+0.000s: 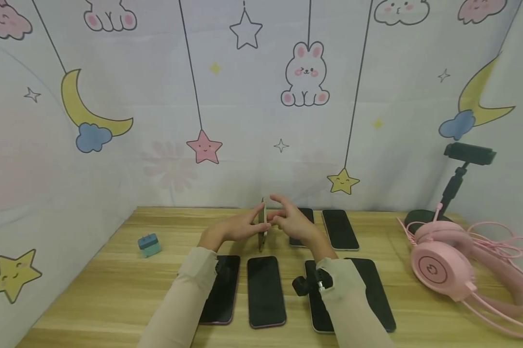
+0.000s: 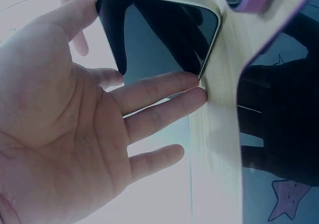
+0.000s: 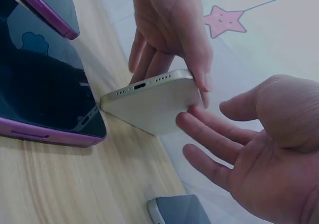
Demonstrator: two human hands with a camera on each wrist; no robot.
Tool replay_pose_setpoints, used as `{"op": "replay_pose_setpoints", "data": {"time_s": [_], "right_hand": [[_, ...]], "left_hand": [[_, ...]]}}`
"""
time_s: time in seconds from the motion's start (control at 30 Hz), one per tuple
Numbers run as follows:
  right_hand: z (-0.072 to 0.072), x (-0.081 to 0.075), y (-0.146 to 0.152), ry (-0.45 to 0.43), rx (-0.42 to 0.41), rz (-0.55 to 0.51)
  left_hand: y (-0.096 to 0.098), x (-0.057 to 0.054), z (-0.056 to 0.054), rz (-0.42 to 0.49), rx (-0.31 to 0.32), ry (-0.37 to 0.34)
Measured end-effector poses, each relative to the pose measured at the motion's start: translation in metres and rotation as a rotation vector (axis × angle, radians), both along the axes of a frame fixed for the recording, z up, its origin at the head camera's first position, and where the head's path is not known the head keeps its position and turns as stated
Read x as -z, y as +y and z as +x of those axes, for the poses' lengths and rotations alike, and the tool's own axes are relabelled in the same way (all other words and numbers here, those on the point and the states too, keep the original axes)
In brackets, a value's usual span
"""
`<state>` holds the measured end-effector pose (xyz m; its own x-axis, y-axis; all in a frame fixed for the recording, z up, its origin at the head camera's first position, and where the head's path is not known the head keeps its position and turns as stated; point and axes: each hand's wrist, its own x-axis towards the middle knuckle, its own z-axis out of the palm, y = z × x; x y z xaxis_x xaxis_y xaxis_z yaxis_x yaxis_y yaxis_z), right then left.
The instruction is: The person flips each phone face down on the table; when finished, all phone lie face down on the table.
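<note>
A smartphone (image 1: pixel 263 224) with a pale back and light metal frame stands on its long edge near the back of the table. My left hand (image 1: pixel 237 226) holds it between thumb and fingers; in the left wrist view two fingers lie along the dark screen (image 2: pixel 159 45). From the other side comes my right hand (image 1: pixel 297 224), its fingers spread. In the right wrist view its fingertips (image 3: pixel 187 119) are right at the white back (image 3: pixel 149 107), with the thumb apart from it. The charging port and speaker holes face the wrist cameras.
Several dark-screened phones lie flat: a purple-edged phone (image 1: pixel 266 292) between my forearms, others under my arms, and a phone (image 1: pixel 341 229) at the back right. A blue charger plug (image 1: pixel 149 245) sits left. Pink headphones (image 1: pixel 444 270) and a black stand (image 1: pixel 453 188) are right.
</note>
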<state>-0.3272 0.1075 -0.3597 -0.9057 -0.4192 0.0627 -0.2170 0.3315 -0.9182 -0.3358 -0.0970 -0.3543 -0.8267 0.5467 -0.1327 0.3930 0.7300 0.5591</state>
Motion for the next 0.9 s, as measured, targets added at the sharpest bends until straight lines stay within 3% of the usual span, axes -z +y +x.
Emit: {"op": "replay_pose_setpoints", "data": {"time_s": [0.17,0.43,0.73,0.9], "right_hand": [[-0.001,0.004,0.002,-0.003,-0.059,0.031],[-0.001,0.005,0.001,0.006,-0.084,0.084],[0.002,0.007,0.002,-0.005,-0.175,0.145],[0.004,0.008,0.002,-0.064,-0.192,0.171]], "left_hand": [[-0.001,-0.001,0.000,-0.002,0.003,-0.005],[-0.004,-0.003,-0.001,0.044,0.021,-0.038],[-0.007,-0.012,0.003,0.086,0.020,-0.070],[-0.011,-0.017,0.002,0.058,0.057,-0.017]]}}
